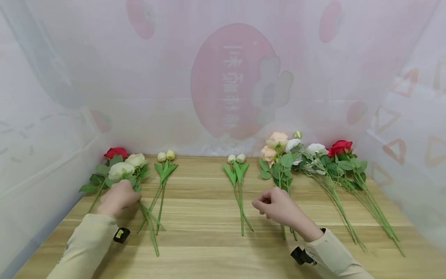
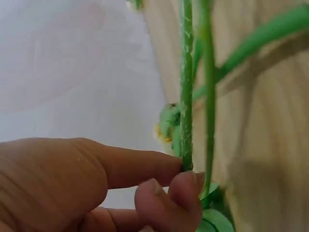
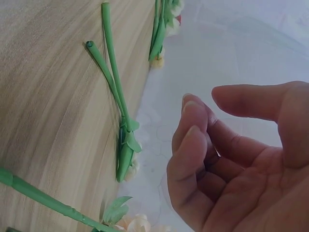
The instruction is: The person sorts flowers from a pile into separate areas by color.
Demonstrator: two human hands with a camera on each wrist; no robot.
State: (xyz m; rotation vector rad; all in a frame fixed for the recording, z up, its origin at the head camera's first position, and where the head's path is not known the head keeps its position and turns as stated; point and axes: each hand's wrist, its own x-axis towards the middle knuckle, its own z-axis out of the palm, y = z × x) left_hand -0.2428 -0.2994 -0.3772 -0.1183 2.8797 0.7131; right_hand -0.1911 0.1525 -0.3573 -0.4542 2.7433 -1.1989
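On the left, my left hand (image 1: pixel 119 197) pinches the green stem (image 2: pixel 186 72) of the cream-white roses (image 1: pixel 120 171) between thumb and fingers. A second stem (image 2: pixel 208 96) runs just beside it. The blooms lie beyond the knuckles, and the stem ends stick out towards me. My right hand (image 1: pixel 281 208) hangs over the stems of the peach roses (image 1: pixel 278 140), loosely curled. Nothing sits between its thumb and fingertips in the right wrist view. Left of that hand lie two white tulips (image 1: pixel 240 170) with crossed stems.
A red rose (image 1: pixel 115 152) lies at the far left, behind the cream-white ones. Two pale tulips (image 1: pixel 166 170) rest right of my left hand. White flowers (image 1: pixel 317 149) and red roses (image 1: pixel 340 147) lie at the right. Printed cloth (image 1: pixel 167 85) walls the wooden table (image 1: pixel 198 217).
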